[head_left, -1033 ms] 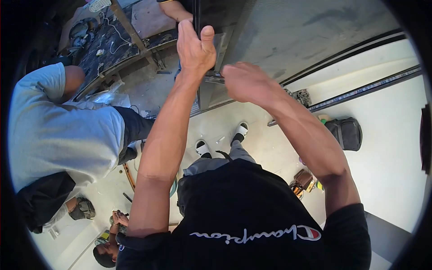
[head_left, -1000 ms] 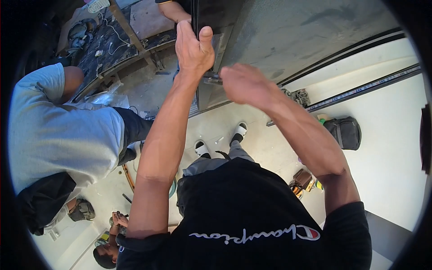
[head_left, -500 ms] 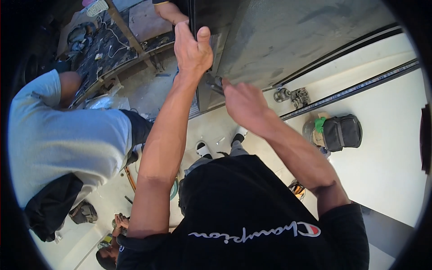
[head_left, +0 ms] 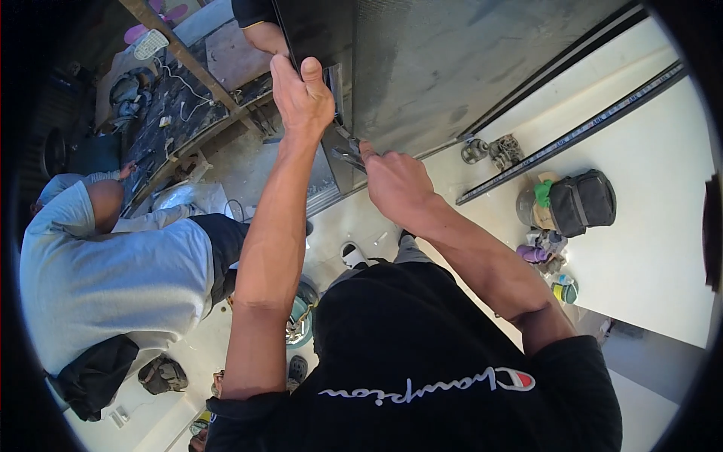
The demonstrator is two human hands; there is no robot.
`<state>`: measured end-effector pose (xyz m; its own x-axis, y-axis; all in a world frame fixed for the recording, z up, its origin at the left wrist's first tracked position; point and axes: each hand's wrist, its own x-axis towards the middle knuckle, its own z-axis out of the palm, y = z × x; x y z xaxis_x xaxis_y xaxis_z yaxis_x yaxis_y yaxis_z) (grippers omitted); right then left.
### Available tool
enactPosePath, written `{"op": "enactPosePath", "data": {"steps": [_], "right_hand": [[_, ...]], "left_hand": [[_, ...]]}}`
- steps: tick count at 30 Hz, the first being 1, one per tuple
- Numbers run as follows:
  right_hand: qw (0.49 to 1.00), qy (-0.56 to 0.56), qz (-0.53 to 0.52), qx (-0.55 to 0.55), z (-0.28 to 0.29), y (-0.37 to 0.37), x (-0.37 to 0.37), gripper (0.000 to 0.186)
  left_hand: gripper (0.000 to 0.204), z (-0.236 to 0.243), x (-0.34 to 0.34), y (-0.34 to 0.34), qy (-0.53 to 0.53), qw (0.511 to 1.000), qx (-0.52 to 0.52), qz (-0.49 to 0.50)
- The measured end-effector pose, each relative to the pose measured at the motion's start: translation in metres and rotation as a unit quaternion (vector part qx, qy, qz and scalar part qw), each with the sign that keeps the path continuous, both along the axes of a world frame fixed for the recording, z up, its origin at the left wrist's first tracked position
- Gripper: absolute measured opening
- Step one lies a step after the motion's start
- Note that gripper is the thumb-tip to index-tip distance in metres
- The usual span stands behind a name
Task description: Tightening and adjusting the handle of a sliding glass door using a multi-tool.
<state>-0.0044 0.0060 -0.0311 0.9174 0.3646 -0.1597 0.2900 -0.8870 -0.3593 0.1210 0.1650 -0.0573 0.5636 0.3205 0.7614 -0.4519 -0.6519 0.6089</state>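
Note:
My left hand (head_left: 303, 102) grips the edge of a tall dark framed panel (head_left: 316, 30), fingers on one side and thumb on the other. Lower down, my right hand (head_left: 399, 184) is closed round a metal hand tool (head_left: 349, 157) with two prongs, which looks like pliers. Its head lies against the lower part of the dark frame, just below my left hand. Exactly what the prongs touch cannot be made out. Behind the frame, another person's arm (head_left: 265, 36) reaches to the same panel edge.
At left a person in a light grey shirt (head_left: 120, 264) bends low beside a cluttered workbench (head_left: 169, 113). A large grey mesh panel (head_left: 452, 68) stands ahead. To the right are a long dark strip (head_left: 572, 135) and a black bag (head_left: 584, 202). A teal bucket (head_left: 301, 324) stands by my left side.
The view has shifted, and the panel edge with my left hand now appears farther left. My right hand's tool shows its two prongs apart. Another person has come into view behind the grey-shirted one.

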Motion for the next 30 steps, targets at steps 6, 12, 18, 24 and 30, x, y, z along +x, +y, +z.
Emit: {"op": "enactPosePath", "data": {"steps": [6, 12, 18, 24, 30], "right_hand": [[0.999, -0.027, 0.015, -0.011, -0.007, -0.002, 0.001, 0.032], [0.998, -0.042, -0.004, 0.047, -0.009, -0.004, -0.001, 0.036], [0.997, -0.044, -0.001, 0.058, -0.008, -0.001, 0.002, 0.034], [0.999, -0.02, -0.01, 0.045, -0.003, 0.001, 0.008, 0.039], [0.997, -0.041, -0.026, 0.065, -0.014, -0.005, 0.003, 0.041]], "left_hand": [[0.09, -0.009, 0.0, 0.003, 0.026, 1.0, -0.001, -0.01], [0.088, -0.005, 0.001, 0.003, 0.053, 0.996, -0.021, -0.072], [0.087, -0.002, -0.003, 0.002, 0.012, 0.999, -0.003, -0.048], [0.088, 0.0, -0.002, 0.0, 0.007, 1.0, 0.002, -0.028], [0.088, 0.002, -0.003, -0.005, -0.005, 1.0, 0.002, -0.018]]}}
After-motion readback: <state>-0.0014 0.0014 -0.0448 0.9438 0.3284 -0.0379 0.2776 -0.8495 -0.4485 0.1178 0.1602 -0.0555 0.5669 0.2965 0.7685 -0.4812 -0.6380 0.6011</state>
